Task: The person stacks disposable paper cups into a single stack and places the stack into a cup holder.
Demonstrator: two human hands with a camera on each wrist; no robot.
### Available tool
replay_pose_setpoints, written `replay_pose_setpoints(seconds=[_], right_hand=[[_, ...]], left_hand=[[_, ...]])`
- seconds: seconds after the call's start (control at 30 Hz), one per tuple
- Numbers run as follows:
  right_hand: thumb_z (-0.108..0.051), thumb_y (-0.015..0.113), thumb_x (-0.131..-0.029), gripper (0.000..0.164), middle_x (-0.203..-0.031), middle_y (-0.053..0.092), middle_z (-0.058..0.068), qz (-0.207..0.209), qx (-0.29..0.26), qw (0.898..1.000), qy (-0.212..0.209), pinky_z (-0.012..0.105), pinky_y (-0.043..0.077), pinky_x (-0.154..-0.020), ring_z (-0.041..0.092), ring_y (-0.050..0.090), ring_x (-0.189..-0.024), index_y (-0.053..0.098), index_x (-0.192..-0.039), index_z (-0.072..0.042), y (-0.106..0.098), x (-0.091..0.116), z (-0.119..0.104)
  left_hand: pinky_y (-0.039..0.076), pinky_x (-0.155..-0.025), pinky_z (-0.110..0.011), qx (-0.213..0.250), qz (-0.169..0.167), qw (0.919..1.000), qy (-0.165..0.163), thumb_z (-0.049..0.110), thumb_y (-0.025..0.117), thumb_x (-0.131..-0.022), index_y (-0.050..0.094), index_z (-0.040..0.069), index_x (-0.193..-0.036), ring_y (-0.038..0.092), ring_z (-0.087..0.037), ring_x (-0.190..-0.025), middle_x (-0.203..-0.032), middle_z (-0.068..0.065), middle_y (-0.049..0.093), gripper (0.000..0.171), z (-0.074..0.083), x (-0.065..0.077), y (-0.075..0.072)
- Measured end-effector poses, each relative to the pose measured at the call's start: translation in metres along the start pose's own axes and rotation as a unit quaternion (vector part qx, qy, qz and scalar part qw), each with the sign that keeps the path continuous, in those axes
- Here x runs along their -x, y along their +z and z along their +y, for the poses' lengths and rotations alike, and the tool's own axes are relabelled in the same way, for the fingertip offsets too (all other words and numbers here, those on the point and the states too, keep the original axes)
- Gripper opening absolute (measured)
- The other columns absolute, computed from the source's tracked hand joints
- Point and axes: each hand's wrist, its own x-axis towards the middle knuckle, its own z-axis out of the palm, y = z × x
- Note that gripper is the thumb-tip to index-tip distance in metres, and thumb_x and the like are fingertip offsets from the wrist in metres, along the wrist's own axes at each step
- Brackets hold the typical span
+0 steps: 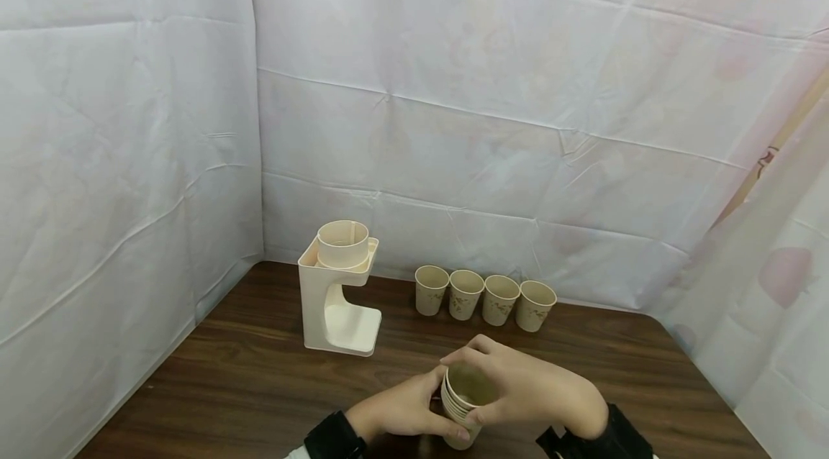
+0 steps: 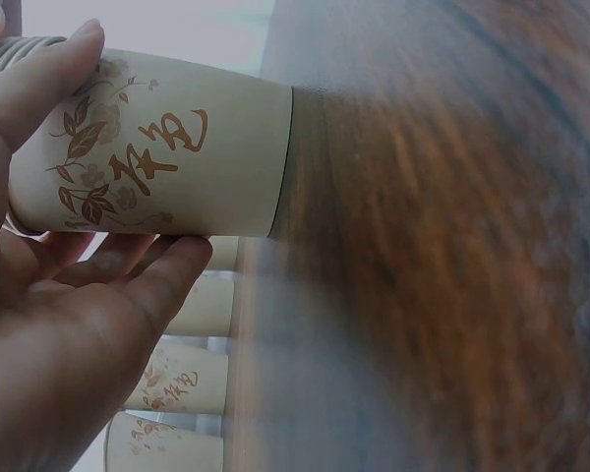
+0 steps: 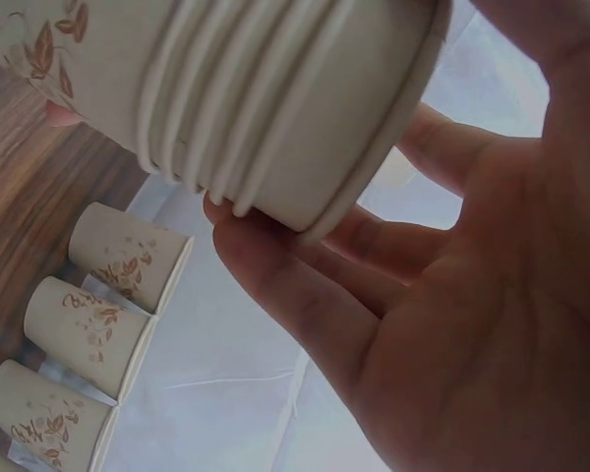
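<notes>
While a stack of paper cups [image 2: 197, 138] is gripped round its side by the left hand [image 1: 408, 405], the top cup [image 3: 339, 108] is gripped near its rim by the right hand [image 1: 524, 388]. More of the top cup's side can be seen than of the ones below. The stack is held at the near side of the table [image 1: 233, 373]; whether it is set on the wood cannot be told. Four more cups [image 1: 500, 304] are lined up upright along the back edge. Near the back left corner, a cream stand [image 1: 316, 308] is topped by a round tub [image 1: 343, 254].
</notes>
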Motion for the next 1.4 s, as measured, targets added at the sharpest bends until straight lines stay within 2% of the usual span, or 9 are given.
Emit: replay_pose_setpoints(seconds=[0.2, 0.73, 0.97, 1.13, 1.4], right_hand=[[-0.052, 0.067, -0.078, 0.063, -0.118, 0.048, -0.002, -0.004, -0.011, 1.000, -0.003, 0.033, 0.050, -0.080, 0.010, 0.051, -0.100, 0.045, -0.132, -0.031, 0.0033, -0.0012, 0.0027], [-0.057, 0.064, -0.078, 0.067, -0.120, 0.047, -0.002, -0.005, -0.003, 1.000, -0.010, 0.036, 0.050, -0.083, 0.011, 0.049, -0.106, 0.042, -0.135, -0.029, 0.0079, -0.0015, 0.0054], [-0.057, 0.063, -0.079, 0.070, -0.123, 0.046, -0.003, -0.005, -0.006, 1.000, -0.013, 0.036, 0.050, -0.085, 0.011, 0.049, -0.108, 0.040, -0.138, -0.029, 0.0077, -0.0009, 0.0061], [-0.056, 0.063, -0.080, 0.073, -0.128, 0.044, -0.003, -0.007, -0.007, 1.000, -0.009, 0.037, 0.049, -0.087, 0.011, 0.048, -0.111, 0.035, -0.141, -0.027, 0.0078, 0.0002, 0.0067], [-0.056, 0.062, -0.081, 0.073, -0.131, 0.043, -0.003, -0.008, -0.015, 1.000, 0.018, 0.038, 0.049, -0.087, 0.011, 0.047, -0.112, 0.033, -0.142, -0.028, 0.0085, 0.0023, 0.0098]], left_hand=[[0.041, -0.097, -0.030, -0.014, 0.004, 0.9999, -0.004, 0.042, 0.070, -0.081, 0.040, 0.021, -0.127, 0.048, -0.005, -0.111, -0.122, 0.006, 0.054, 0.059, -0.0002, 0.0009, 0.0005], [0.039, -0.099, -0.031, -0.005, -0.012, 0.9998, 0.013, 0.040, 0.068, -0.083, 0.031, 0.029, -0.137, 0.047, -0.008, -0.115, -0.127, 0.005, 0.053, 0.067, -0.0007, -0.0004, -0.0013], [0.039, -0.099, -0.033, -0.023, 0.000, 0.9997, 0.005, 0.044, 0.069, -0.081, 0.029, 0.032, -0.138, 0.046, -0.007, -0.114, -0.125, 0.007, 0.054, 0.072, -0.0001, -0.0004, -0.0019], [0.040, -0.098, -0.032, -0.010, 0.000, 0.9999, 0.001, 0.043, 0.070, -0.081, 0.023, 0.031, -0.142, 0.047, -0.008, -0.114, -0.126, 0.006, 0.053, 0.079, 0.0003, 0.0003, -0.0034], [0.043, -0.094, -0.028, 0.017, -0.003, 0.9998, 0.010, 0.037, 0.071, -0.082, 0.024, 0.029, -0.141, 0.048, -0.010, -0.114, -0.129, 0.004, 0.050, 0.076, -0.0001, 0.0004, -0.0043]])
